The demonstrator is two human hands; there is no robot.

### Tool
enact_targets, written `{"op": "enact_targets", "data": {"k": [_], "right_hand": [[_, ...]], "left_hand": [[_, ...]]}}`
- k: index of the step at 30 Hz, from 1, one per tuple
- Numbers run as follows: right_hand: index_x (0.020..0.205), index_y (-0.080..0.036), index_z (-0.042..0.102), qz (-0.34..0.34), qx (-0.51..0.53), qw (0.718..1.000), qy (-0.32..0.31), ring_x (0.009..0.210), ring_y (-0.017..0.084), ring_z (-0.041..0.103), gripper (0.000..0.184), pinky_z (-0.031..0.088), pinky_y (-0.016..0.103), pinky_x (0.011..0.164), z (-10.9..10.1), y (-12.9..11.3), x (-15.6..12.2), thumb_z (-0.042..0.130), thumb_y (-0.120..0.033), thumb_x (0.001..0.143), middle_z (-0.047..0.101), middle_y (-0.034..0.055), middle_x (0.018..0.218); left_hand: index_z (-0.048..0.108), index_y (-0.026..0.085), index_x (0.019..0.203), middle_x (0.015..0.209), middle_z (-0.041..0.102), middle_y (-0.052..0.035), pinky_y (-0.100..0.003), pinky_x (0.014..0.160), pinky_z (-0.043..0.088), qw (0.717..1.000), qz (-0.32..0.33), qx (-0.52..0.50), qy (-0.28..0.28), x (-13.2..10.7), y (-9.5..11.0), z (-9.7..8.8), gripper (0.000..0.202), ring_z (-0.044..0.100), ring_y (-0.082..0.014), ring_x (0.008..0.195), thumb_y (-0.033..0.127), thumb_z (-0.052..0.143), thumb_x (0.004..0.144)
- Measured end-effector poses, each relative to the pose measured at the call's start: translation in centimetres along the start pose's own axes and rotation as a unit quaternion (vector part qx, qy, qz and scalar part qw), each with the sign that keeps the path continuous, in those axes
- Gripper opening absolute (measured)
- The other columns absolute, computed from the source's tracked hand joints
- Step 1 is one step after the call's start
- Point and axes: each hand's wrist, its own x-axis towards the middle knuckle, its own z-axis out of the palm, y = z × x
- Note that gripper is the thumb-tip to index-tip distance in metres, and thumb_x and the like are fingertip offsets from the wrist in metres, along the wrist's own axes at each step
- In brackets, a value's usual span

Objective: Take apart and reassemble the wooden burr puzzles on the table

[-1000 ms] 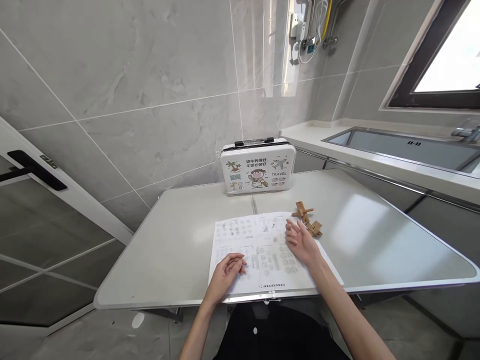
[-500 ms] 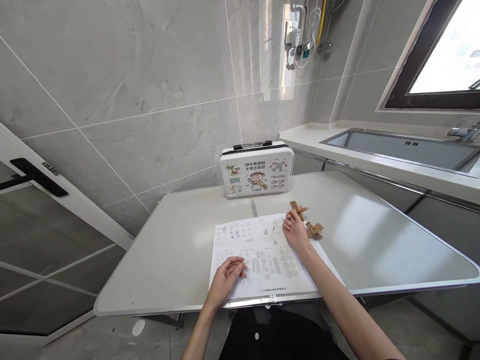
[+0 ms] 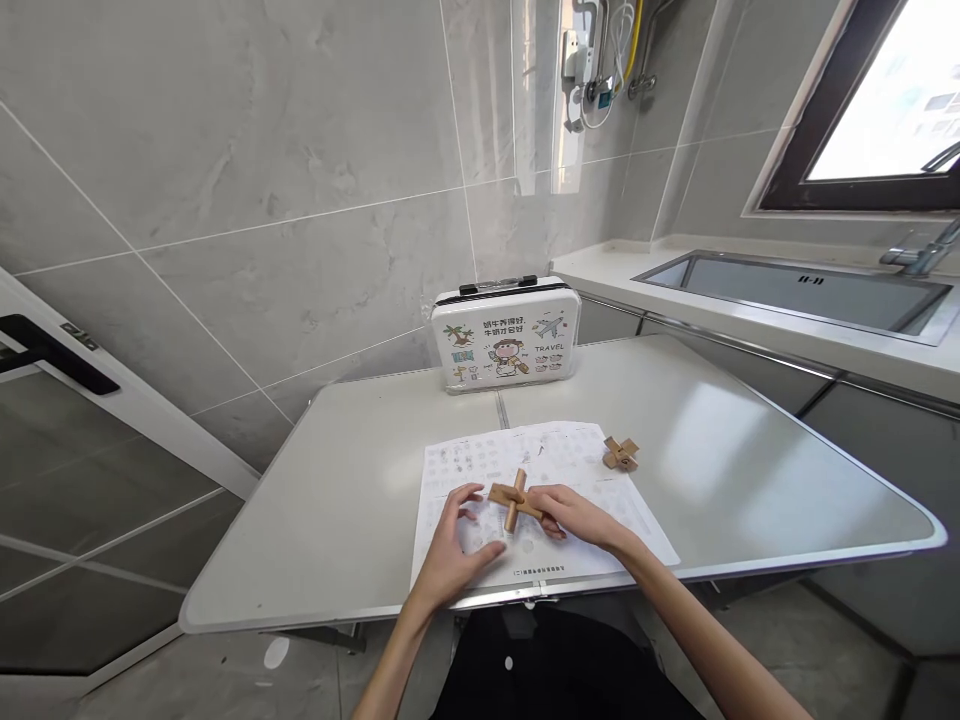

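— So, what's on the table [image 3: 360, 480]?
— White folding top against grey wall tiles; a printed sheet [image 3: 570, 465] lies at six o'clock.
— And the hands?
— The right hand [image 3: 574, 515] pinches a wooden cross [image 3: 515, 499] above the sheet; the left hand [image 3: 454, 550] rests open beside it.
— Anything else?
— A second wooden piece [image 3: 621, 453] at one o'clock, a tin case [image 3: 504, 335] at twelve, a sink [image 3: 795, 290] at two.

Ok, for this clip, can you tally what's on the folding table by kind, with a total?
Wooden cross-shaped puzzles: 2, one held in the right hand near the left hand, one lying on the sheet's far right corner
Printed instruction sheets: 1
Illustrated travel-style cases: 1
Total: 4
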Motion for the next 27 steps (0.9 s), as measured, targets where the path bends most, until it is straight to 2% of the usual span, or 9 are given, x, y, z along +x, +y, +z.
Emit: {"op": "enact_targets", "data": {"k": [2,3,6,8,12,17,20,27], "right_hand": [[0.069,-0.023,0.040,0.012,0.009,0.999,-0.042,0.052,0.012,0.035,0.044,0.030,0.028,0.055,0.3,-0.2,-0.4,0.052,-0.053,0.100,0.040,-0.0068,0.057],[0.069,-0.024,0.039,0.017,0.018,0.998,-0.061,0.053,0.012,0.033,0.045,0.029,0.028,0.055,0.5,-0.2,-0.6,0.053,-0.054,0.099,0.038,-0.0069,0.058],[0.070,-0.023,0.041,0.018,0.043,0.994,-0.097,0.054,0.011,0.031,0.047,0.028,0.028,0.055,0.9,0.1,-0.9,0.054,-0.060,0.097,0.036,-0.0067,0.061],[0.072,-0.023,0.042,0.010,0.050,0.995,-0.089,0.055,0.012,0.031,0.050,0.028,0.028,0.056,1.2,0.3,-1.1,0.055,-0.065,0.096,0.036,-0.0065,0.063],[0.075,-0.023,0.044,-0.011,0.030,0.999,-0.015,0.057,0.012,0.030,0.053,0.028,0.028,0.056,1.9,0.4,-1.5,0.052,-0.070,0.097,0.033,-0.0070,0.065],[0.074,-0.022,0.043,-0.048,-0.084,0.993,0.063,0.060,0.014,0.035,0.051,0.028,0.029,0.060,2.6,0.4,-1.8,0.044,-0.065,0.103,0.039,-0.0053,0.064],[0.074,-0.022,0.042,-0.057,-0.095,0.988,0.103,0.063,0.014,0.035,0.050,0.029,0.029,0.061,3.0,0.8,-1.8,0.043,-0.063,0.104,0.040,-0.0044,0.066],[0.082,-0.022,0.050,-0.027,-0.021,0.996,0.083,0.057,0.012,0.028,0.051,0.025,0.028,0.055,3.6,1.7,-1.5,0.047,-0.069,0.100,0.034,-0.0064,0.066]], "left_hand": [[0.042,0.031,0.156,0.157,0.047,-0.0130,-0.050,0.119,0.038,0.997,0.009,0.010,-0.076,0.7,1.1,0.1,0.105,0.046,-0.0356,0.144,0.039,0.096,0.067],[0.039,0.031,0.158,0.158,0.048,-0.0133,-0.051,0.120,0.037,0.994,0.008,0.011,-0.110,1.0,1.6,0.2,0.111,0.045,-0.0363,0.145,0.038,0.098,0.064],[0.045,0.029,0.154,0.154,0.053,-0.0125,-0.049,0.119,0.040,0.986,0.021,0.016,-0.167,1.7,2.5,0.5,0.103,0.053,-0.0343,0.139,0.035,0.096,0.065],[0.050,0.028,0.149,0.151,0.057,-0.0112,-0.048,0.116,0.043,0.987,0.031,0.020,-0.159,1.9,2.6,0.8,0.095,0.058,-0.0324,0.132,0.033,0.095,0.066],[0.052,0.028,0.143,0.144,0.061,-0.0101,-0.048,0.112,0.047,0.993,0.029,0.038,-0.112,1.7,2.6,1.2,0.092,0.060,-0.0308,0.125,0.037,0.096,0.064],[0.052,0.028,0.141,0.137,0.063,-0.0081,-0.045,0.105,0.051,0.993,0.046,0.066,-0.085,1.5,2.5,1.3,0.091,0.063,-0.0276,0.115,0.043,0.097,0.062],[0.052,0.028,0.140,0.138,0.062,-0.0086,-0.044,0.103,0.052,0.993,0.049,0.067,-0.082,1.5,2.4,1.4,0.091,0.063,-0.0271,0.114,0.044,0.097,0.063],[0.052,0.028,0.138,0.135,0.064,-0.0071,-0.043,0.102,0.052,0.992,0.058,0.079,-0.082,1.4,2.2,1.2,0.086,0.064,-0.0261,0.112,0.036,0.095,0.063]]}}
